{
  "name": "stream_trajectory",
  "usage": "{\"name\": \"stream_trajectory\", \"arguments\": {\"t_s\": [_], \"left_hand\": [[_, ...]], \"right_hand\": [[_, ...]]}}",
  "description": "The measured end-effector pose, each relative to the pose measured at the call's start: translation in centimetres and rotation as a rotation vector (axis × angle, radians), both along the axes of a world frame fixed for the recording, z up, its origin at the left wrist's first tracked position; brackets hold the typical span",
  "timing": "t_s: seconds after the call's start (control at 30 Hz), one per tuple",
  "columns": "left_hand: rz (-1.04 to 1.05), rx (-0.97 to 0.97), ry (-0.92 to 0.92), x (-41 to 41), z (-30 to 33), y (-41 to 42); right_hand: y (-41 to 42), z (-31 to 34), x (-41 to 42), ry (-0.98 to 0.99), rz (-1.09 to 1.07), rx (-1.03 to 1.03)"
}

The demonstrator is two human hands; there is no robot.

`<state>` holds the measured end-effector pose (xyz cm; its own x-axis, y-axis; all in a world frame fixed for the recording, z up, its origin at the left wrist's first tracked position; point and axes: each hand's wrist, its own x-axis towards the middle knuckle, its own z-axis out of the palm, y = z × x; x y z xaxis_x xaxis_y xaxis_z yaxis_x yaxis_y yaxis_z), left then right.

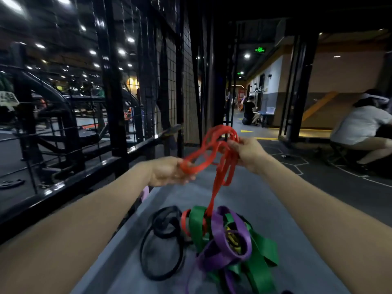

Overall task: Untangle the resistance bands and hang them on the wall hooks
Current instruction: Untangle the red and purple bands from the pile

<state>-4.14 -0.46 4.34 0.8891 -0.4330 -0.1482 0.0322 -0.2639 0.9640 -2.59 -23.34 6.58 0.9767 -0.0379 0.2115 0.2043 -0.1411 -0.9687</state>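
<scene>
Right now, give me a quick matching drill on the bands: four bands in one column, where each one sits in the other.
Things:
1. red band
2. black band
3. purple band
4. yellow band

Places:
A. lying in loops on the left of the pile
B. mostly buried at the heart of the pile
C. held up by both hands, tail running into the pile
D. looped over the top of the pile

Pairs: 1-C, 2-A, 3-D, 4-B
</scene>
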Motion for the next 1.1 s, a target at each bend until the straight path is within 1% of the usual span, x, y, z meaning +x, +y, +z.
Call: {"name": "stream_trajectory", "arguments": {"t_s": [0.07, 0.1, 0.13, 0.17, 0.2, 0.3, 0.33, 0.4, 0.47, 0.6, 0.77, 0.87, 0.9, 1.0, 1.1], "left_hand": [[0.104, 0.242, -0.092, -0.1, -3.1, -0.4], [0.175, 0.281, -0.137, -0.1, -4.8, -1.0], [0.239, 0.265, -0.156, -0.3, -6.5, -1.8], [0.262, 0.241, -0.164, -0.4, -8.2, -2.9], [0.251, 0.288, -0.180, -0.7, -9.6, -4.1], [0.189, 0.764, -0.315, -0.9, -12.6, -6.8], [0.183, 0.849, -0.371, -0.6, -13.3, -7.2], [0.209, 0.881, -0.438, 0.0, -14.1, -7.1], [0.283, 0.812, -0.440, 0.7, -14.0, -6.1], [0.334, 0.834, -0.447, 1.8, -13.3, -4.2], [0.341, 0.918, -0.414, 2.9, -12.8, -3.3], [0.284, 1.047, -0.464, 3.1, -13.4, -2.4], [0.273, 1.087, -0.446, 3.1, -13.9, -1.8], [0.270, 1.136, -0.324, 3.0, -15.3, 0.1], [0.287, 1.167, -0.311, 2.4, -15.6, -0.2]], "right_hand": [[-0.5, 0.4, 0.4, 0.001, -0.053, 0.030], [-0.7, 0.4, 0.4, -0.005, -0.072, 0.029], [-0.8, 0.3, 0.5, -0.012, -0.084, 0.017], [-0.9, 0.1, 0.5, -0.013, -0.091, 0.008], [-1.0, -0.1, 0.5, -0.010, -0.094, 0.005], [-1.3, -0.6, 0.6, 0.004, -0.113, 0.000], [-1.6, -0.7, 0.7, 0.004, -0.126, -0.015], [-2.7, -1.0, 0.9, -0.005, -0.162, -0.060], [-4.0, -1.4, 1.0, -0.015, -0.203, -0.100], [-6.5, -2.4, 1.4, -0.011, -0.243, -0.188], [-8.4, -3.9, 0.8, -0.035, -0.278, -0.497], [-10.3, -5.0, 0.1, -0.002, -0.338, -0.721], [-11.2, -5.2, -0.1, 0.019, -0.372, -0.779], [-13.2, -5.5, -0.8, 0.095, -0.452, -0.807], [-12.8, -6.0, -0.9, 0.120, -0.421, -0.806]]}}
